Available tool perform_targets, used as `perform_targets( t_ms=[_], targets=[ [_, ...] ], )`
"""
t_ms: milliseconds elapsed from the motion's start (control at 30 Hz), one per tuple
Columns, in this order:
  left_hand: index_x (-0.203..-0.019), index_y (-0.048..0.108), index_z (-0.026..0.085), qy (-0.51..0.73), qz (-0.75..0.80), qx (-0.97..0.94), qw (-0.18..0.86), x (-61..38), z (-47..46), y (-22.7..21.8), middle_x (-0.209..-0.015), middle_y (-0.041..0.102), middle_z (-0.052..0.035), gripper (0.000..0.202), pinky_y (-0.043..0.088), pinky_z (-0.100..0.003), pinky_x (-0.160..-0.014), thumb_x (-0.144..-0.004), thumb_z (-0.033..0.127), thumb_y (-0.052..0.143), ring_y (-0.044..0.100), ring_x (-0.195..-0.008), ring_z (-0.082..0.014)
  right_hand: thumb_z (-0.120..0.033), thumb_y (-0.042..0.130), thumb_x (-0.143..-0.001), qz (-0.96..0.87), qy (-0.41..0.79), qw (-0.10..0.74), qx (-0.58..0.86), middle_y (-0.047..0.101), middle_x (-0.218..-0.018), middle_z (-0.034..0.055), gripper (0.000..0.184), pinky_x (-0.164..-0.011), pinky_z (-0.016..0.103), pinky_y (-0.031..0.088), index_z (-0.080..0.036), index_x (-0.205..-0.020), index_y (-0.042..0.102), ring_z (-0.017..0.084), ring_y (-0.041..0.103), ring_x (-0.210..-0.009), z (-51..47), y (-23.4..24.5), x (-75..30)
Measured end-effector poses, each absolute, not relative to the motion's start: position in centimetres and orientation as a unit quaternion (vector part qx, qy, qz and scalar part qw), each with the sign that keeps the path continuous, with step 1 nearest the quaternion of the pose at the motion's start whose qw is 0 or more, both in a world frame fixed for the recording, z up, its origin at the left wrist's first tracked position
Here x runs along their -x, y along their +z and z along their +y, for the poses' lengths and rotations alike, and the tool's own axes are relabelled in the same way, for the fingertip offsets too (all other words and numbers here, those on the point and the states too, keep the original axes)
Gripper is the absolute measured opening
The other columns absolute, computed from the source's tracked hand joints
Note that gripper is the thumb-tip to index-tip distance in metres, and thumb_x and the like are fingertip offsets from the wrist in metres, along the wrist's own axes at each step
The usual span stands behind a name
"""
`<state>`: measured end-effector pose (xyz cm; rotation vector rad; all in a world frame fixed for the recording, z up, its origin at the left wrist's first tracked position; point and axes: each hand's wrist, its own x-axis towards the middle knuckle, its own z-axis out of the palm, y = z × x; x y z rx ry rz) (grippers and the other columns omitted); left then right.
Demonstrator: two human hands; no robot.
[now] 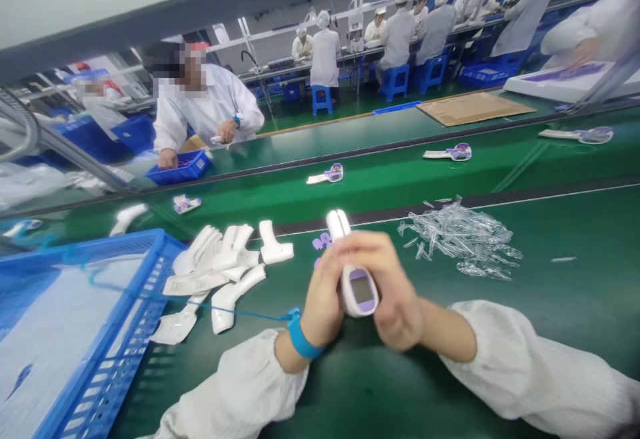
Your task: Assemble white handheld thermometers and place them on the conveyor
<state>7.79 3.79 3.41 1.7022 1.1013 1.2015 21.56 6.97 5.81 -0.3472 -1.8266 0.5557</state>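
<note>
Both my hands are closed around a white and purple handheld thermometer, its small grey screen turned toward me. My left hand, with a blue wrist strap and cord, grips its left side. Round the right side and over the top wraps my right hand. The white handle end points away, past my fingers. Small purple parts lie just beyond my left hand. Further left is a pile of white casing halves. A heap of clear plastic pieces lies to the right.
A blue basket stands at the left. Beyond the bench runs a green conveyor belt carrying several part-built devices. Across it, a co-worker reaches into a blue bin. A cardboard sheet lies at the far right.
</note>
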Motion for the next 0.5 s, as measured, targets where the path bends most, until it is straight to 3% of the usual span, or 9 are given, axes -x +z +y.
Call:
perform_targets(
  t_ms=[67,100,167,233,300,367,433,500],
  targets=[
    [-0.136,0.057,0.02,0.522,0.42,-0.601,0.436,-5.9,5.0,4.8,-0.14,0.075,-0.0149,0.039,0.062,-0.053,-0.108,-0.114,0.049,0.044,0.074,-0.126,-0.0326,-0.045,0.039,-0.113,-0.724,0.222,0.588,0.286,0.064,-0.134,0.0137,0.036,-0.108,0.049,0.055,-0.027,-0.137,0.059,0.03,0.064,-0.128,10.5,6.7,-22.9],
    [-0.129,0.059,0.021,0.524,0.415,-0.602,0.437,-4.9,5.5,5.3,-0.138,0.077,-0.013,0.031,0.057,-0.055,-0.115,-0.109,0.045,0.06,0.072,-0.131,-0.0332,-0.041,0.042,-0.113,-0.73,0.222,0.536,0.36,0.065,-0.132,0.0143,0.033,-0.107,0.047,0.056,-0.024,-0.135,0.06,0.028,0.066,-0.123,12.3,6.5,-23.4],
    [-0.117,0.059,0.023,0.541,0.408,-0.62,0.395,-3.5,6.4,6.1,-0.13,0.081,-0.0101,0.02,0.044,-0.06,-0.126,-0.104,0.035,0.069,0.07,-0.136,-0.0327,-0.033,0.045,-0.111,-0.813,0.218,0.31,0.443,0.069,-0.125,0.0147,0.029,-0.103,0.045,0.056,-0.02,-0.128,0.065,0.027,0.068,-0.114,15.4,5.2,-24.2],
    [-0.117,0.061,0.024,0.529,0.403,-0.67,0.331,-2.6,7.2,6.4,-0.133,0.08,-0.0102,0.016,0.029,-0.063,-0.134,-0.104,0.028,0.068,0.064,-0.145,-0.0319,-0.026,0.063,-0.102,-0.836,0.216,0.224,0.451,0.071,-0.117,0.0165,0.02,-0.104,0.049,0.054,-0.016,-0.118,0.072,0.032,0.067,-0.112,17.3,2.9,-24.6],
    [-0.122,0.062,0.023,0.507,0.405,-0.706,0.284,-2.3,7.7,6.2,-0.14,0.077,-0.0111,0.019,0.022,-0.062,-0.137,-0.104,0.026,0.067,0.057,-0.152,-0.0309,-0.019,0.068,-0.098,-0.845,0.207,0.191,0.455,0.07,-0.119,0.0194,0.019,-0.106,0.055,0.051,-0.015,-0.115,0.074,0.035,0.064,-0.114,17.9,0.6,-24.5],
    [-0.121,0.062,0.023,0.51,0.418,-0.703,0.267,-2.3,8.0,5.9,-0.131,0.081,-0.01,0.018,0.022,-0.06,-0.137,-0.105,0.027,0.067,0.064,-0.144,-0.0294,-0.015,0.063,-0.099,-0.847,0.199,0.174,0.461,0.069,-0.123,0.0205,0.017,-0.107,0.055,0.049,-0.015,-0.113,0.073,0.036,0.062,-0.117,17.8,-0.8,-24.4],
    [-0.111,0.061,0.023,0.527,0.439,-0.678,0.262,-2.2,8.1,5.5,-0.111,0.083,-0.0056,0.011,0.023,-0.058,-0.137,-0.105,0.029,0.068,0.077,-0.12,-0.0255,-0.012,0.062,-0.099,-0.845,0.201,0.163,0.468,0.069,-0.121,0.0194,0.012,-0.107,0.051,0.048,-0.016,-0.106,0.071,0.034,0.061,-0.117,17.8,-1.2,-24.5],
    [-0.108,0.059,0.023,0.528,0.453,-0.67,0.259,-2.0,8.3,5.2,-0.105,0.08,-0.0039,0.014,0.022,-0.058,-0.137,-0.104,0.031,0.069,0.078,-0.108,-0.0231,-0.011,0.066,-0.095,-0.84,0.213,0.156,0.474,0.07,-0.115,0.0171,0.008,-0.104,0.047,0.05,-0.018,-0.099,0.066,0.032,0.063,-0.114,18.1,-0.6,-24.7]
  ],
)
